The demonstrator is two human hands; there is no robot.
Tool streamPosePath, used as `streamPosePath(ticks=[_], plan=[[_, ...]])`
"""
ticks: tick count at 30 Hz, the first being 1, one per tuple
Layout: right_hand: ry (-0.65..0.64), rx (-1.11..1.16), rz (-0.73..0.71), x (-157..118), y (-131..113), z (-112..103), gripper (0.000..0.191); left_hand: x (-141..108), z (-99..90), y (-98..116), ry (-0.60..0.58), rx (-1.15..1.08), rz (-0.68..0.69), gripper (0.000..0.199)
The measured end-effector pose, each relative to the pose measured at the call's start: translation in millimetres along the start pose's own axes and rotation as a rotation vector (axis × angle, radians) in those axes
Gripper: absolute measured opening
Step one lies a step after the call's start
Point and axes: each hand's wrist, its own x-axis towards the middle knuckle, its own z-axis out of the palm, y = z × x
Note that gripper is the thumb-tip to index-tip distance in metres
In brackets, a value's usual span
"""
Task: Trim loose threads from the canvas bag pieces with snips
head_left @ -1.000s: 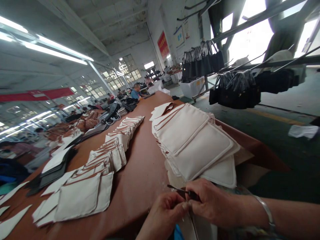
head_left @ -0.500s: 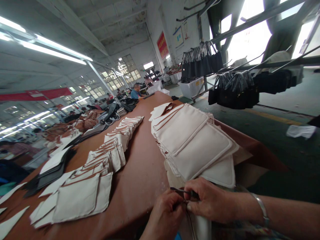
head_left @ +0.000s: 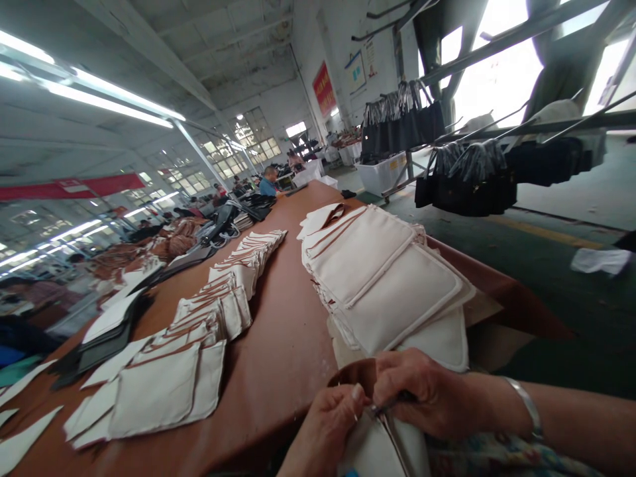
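Close to the table's near edge, my left hand (head_left: 330,417) is closed in a pinch at the top of a cream leather pouch (head_left: 368,445). A brown lining shows at the pouch's upper edge, and a dark seam or zip line runs down it. My right hand (head_left: 422,391) is closed on a small dark metal tool that looks like thread snips (head_left: 395,399), mostly hidden by the fingers. Its fingers are at the pouch's edge, close beside my left fingertips. Just beyond my hands lies a pile of cream pouches (head_left: 392,298).
A long row of cream pouches (head_left: 154,391) overlaps along the brown table (head_left: 283,351). Left of it lie black and white panels (head_left: 109,331). Black handbags (head_left: 467,185) hang from a rack on the right. Farther down the table sits a person in blue (head_left: 268,182).
The tool's thin tip pointed left over my left fingers before; now it is lower, at the pouch's edge. The brown lining has come into view, and the pouch shows more openly between my hands.
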Motion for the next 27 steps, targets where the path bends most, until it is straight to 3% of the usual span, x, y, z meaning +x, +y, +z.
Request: streamPosePath(ticks=[5,8,10,14,16,19,22,25,27], plan=[[-0.105,-0.286,-0.129,-5,5,-6,0.012,1,4.5,3,-0.028,0.123,0.038,0.054],[-0.091,-0.275,-0.141,-9,5,-5,0.014,-3,6.7,6,0.015,0.294,0.130,0.053],[-0.046,-0.114,-0.055,-10,2,-6,0.009,-5,6.7,6,0.060,0.448,0.238,0.051],[0.032,0.247,0.391,-4,-10,-14,0.025,-6,3.4,1,0.170,0.706,0.515,0.043],[-0.003,0.215,0.488,4,-16,-20,0.027,-6,1.8,0,0.193,0.756,0.604,0.036],[-0.146,0.048,0.469,16,-23,-25,0.020,-7,1.6,4,0.189,0.804,0.698,0.028],[-0.260,-0.020,0.414,21,-23,-23,0.020,-12,3.4,12,0.179,0.849,0.712,0.022],[-0.222,-0.076,0.342,19,-20,-18,0.020,-17,5.3,15,0.188,0.789,0.648,0.024],[-0.198,-0.004,0.287,16,-16,-14,0.023,-18,6.9,14,0.132,0.603,0.542,0.032]])
